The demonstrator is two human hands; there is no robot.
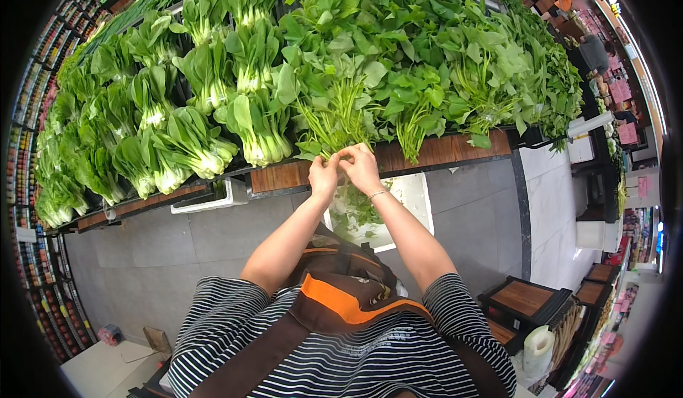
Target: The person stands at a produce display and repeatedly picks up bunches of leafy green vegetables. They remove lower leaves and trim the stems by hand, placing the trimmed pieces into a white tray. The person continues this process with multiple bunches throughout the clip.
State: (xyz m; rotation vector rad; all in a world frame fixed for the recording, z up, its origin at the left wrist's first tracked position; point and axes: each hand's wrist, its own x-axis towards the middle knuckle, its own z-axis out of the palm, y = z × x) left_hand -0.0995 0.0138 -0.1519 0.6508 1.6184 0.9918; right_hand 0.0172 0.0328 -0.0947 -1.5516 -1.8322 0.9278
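Note:
My left hand (323, 176) and my right hand (361, 168) meet at the stem ends of a bunch of leafy greens (341, 112) at the front of the display. The thumbs and fingertips of both hands are pinched close together; whatever thin thing lies between them is too small to tell. Right of them, another bunch of greens (413, 126) lies with its stems over the wooden ledge (453, 150). Bundled bok choy (259, 131) stands in rows to the left. A bracelet circles my right wrist.
A white foam box (421, 206) with loose leaves sits on the floor below my hands. Another white box (235, 192) is under the shelf. Wooden crates (520, 296) and a roll of plastic bags (539, 344) are at the lower right. A person (594, 54) is at the far right.

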